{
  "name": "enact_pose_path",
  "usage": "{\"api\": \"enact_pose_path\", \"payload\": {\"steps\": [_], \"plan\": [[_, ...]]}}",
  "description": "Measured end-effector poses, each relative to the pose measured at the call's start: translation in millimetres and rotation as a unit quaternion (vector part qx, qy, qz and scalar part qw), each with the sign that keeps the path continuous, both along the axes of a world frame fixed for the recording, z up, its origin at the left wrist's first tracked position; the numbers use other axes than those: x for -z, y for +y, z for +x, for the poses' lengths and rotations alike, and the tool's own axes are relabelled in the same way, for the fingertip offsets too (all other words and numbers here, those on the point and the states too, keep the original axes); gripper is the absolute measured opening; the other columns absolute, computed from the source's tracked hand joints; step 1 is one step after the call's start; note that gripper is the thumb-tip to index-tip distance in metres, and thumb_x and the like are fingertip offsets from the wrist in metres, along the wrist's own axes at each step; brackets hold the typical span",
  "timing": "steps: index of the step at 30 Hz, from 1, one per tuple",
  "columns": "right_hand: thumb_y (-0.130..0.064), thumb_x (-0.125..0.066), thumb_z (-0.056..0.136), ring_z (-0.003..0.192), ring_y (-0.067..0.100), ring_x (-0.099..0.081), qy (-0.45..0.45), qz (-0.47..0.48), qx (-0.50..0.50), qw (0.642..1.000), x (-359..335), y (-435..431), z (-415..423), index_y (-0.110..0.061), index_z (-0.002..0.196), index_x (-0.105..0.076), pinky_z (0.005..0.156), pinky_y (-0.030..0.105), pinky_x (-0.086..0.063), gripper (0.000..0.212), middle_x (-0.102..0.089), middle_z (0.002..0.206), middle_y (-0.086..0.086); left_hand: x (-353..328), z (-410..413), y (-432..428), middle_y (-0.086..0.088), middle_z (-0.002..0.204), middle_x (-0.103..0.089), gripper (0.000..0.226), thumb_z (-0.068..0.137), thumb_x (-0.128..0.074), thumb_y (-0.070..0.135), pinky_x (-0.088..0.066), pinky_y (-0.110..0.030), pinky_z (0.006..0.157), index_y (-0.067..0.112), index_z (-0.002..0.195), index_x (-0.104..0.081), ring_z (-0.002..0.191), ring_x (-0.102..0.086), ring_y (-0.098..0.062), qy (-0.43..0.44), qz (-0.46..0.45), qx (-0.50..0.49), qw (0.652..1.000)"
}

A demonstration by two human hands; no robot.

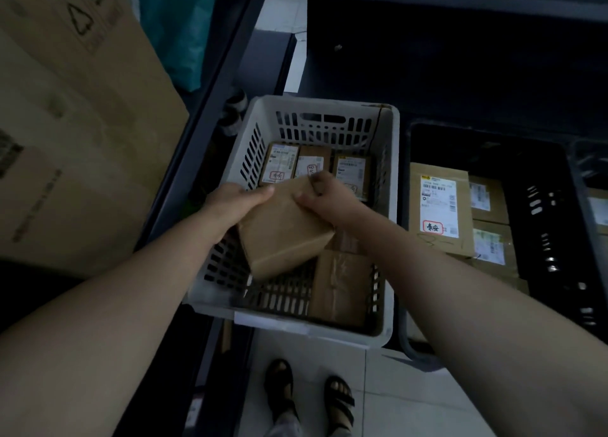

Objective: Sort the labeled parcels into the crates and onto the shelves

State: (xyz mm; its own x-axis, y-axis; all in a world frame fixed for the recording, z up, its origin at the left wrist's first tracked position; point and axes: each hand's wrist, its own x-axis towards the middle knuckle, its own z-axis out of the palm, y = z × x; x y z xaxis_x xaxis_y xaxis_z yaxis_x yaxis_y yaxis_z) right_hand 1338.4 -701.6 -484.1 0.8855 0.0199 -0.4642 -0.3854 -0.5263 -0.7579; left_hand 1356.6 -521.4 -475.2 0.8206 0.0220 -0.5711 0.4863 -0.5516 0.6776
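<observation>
Feet in black sandals stand just before the white crate. Inside the crate, at its near right, lies a taped brown parcel. Above the crate's middle hangs the held parcel, tilted, its plain brown face up and its long axis slanting from the crate's left wall toward its far right. The left hand and right hand each grip its far edge, close together. Along the crate's far wall, three labelled parcels carry barcodes and red-ringed handwriting, too small to read. Right of the crate, the black crate holds a labelled box with red-circled characters.
</observation>
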Motion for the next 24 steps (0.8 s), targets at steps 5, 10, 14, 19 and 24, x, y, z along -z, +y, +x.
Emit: {"api": "enact_pose_path", "payload": {"steps": [5,10,14,19,24], "plan": [[-0.037,-0.059,0.093,0.123,0.027,-0.05,-0.076,0.0,0.024,0.997,-8,-14,-1,-0.027,0.145,-0.035,0.087,0.029,-0.041,0.058,-0.047,0.141,0.008,-1,-2,-18,-0.008,0.1,-0.067,0.044,0.086,-0.059,0.051,-0.05,-0.037,0.085,0.01,0.102,-0.067,0.092,-0.062,-0.023,-0.084,-0.006,0.0,0.996],[-0.048,-0.053,0.094,0.11,0.019,-0.052,-0.08,0.027,0.075,0.994,-3,-30,-10,-0.027,0.132,-0.05,0.087,0.033,-0.046,0.044,-0.05,0.119,-0.001,9,-2,-33,-0.002,0.09,-0.065,0.035,0.093,-0.049,0.046,-0.046,-0.031,0.072,0.016,0.093,-0.068,0.09,-0.061,-0.02,-0.164,-0.02,0.012,0.986],[-0.042,-0.057,0.093,0.096,0.018,-0.057,-0.101,0.005,0.165,0.981,14,-38,-7,-0.018,0.104,-0.055,0.07,0.03,-0.047,0.026,-0.057,0.108,0.002,28,8,-57,-0.001,0.126,-0.045,0.022,0.091,-0.059,0.024,-0.04,-0.035,0.097,0.024,0.112,-0.052,0.12,-0.043,-0.019,-0.185,-0.034,0.029,0.982],[-0.019,-0.059,0.091,0.094,0.024,-0.056,-0.098,-0.15,0.141,0.974,40,-51,-19,-0.014,0.118,-0.05,0.081,0.039,-0.052,0.029,-0.047,0.119,0.009,57,7,-88,-0.003,0.148,-0.032,0.069,0.089,-0.058,0.004,-0.034,-0.037,0.108,0.034,0.142,-0.025,0.133,-0.034,-0.02,-0.089,-0.115,0.069,0.987],[-0.022,-0.051,0.096,0.087,0.023,-0.056,0.082,-0.377,-0.141,0.912,51,-47,-18,-0.014,0.119,-0.05,0.067,0.032,-0.045,0.024,-0.056,0.101,0.007,99,11,-104,-0.003,0.15,-0.036,0.094,0.089,-0.064,0.022,-0.037,-0.035,0.104,0.028,0.151,0.007,0.132,-0.039,-0.023,0.036,-0.024,0.094,0.995]]}}
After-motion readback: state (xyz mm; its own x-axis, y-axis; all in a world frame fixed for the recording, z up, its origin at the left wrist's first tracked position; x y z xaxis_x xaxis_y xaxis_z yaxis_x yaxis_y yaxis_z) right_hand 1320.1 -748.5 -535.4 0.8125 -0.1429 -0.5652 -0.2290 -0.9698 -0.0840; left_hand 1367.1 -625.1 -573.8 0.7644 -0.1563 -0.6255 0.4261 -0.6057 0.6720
